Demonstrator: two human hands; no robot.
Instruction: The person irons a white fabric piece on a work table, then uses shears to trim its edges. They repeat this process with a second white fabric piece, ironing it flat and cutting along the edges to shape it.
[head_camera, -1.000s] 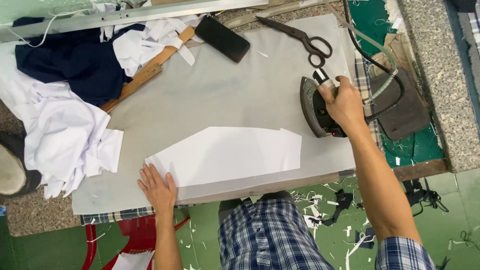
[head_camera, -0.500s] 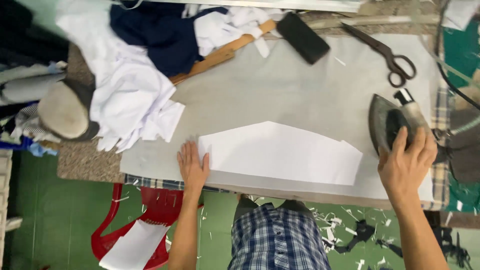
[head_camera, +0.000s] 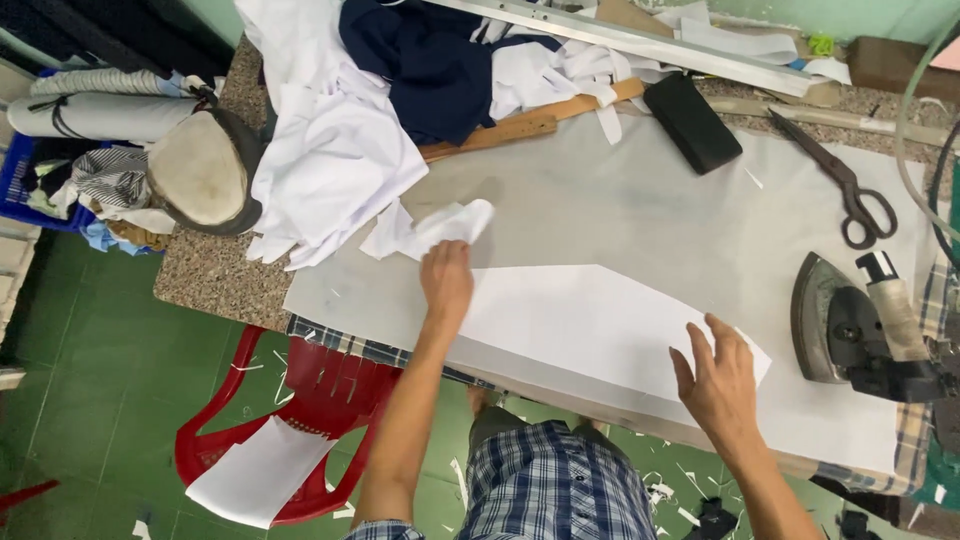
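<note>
A: What is in front of the person?

B: A grey pressing cloth (head_camera: 620, 200) covers a worktable. On it lies a long white paper pattern (head_camera: 590, 320), flat, with slanted ends, close to the near edge. The person stands at that edge in a checked shirt.

A: Where are the hands?

B: The left hand (head_camera: 447, 280) is at the pattern's left end, fingers closed around a small crumpled white fabric scrap (head_camera: 445, 225) that sticks out above the knuckles. The right hand (head_camera: 718, 380) rests at the pattern's right end, fingers spread and loose, gripping nothing, palm down on or just over the sheet; I cannot tell if it presses.

A: How would the pattern and scrap handle?

B: The pattern looks thin and light, stiff enough to lie flat but easy to crease or slide on the cloth. Flat palms near both ends seem the safest hold. The scrap looks soft and limp and bunches in a pinch.

A: What else is nearby?

B: A dark iron (head_camera: 850, 325) sits on its side to the right, apart from the right hand. Beyond it lie scissors (head_camera: 840, 180). A black block (head_camera: 692, 122), a wooden ruler (head_camera: 520, 125), and a heap of white cloth (head_camera: 320, 150) and navy cloth (head_camera: 430, 60) sit along the far side. A red plastic chair (head_camera: 300, 420) stands below the table on the green floor.
</note>
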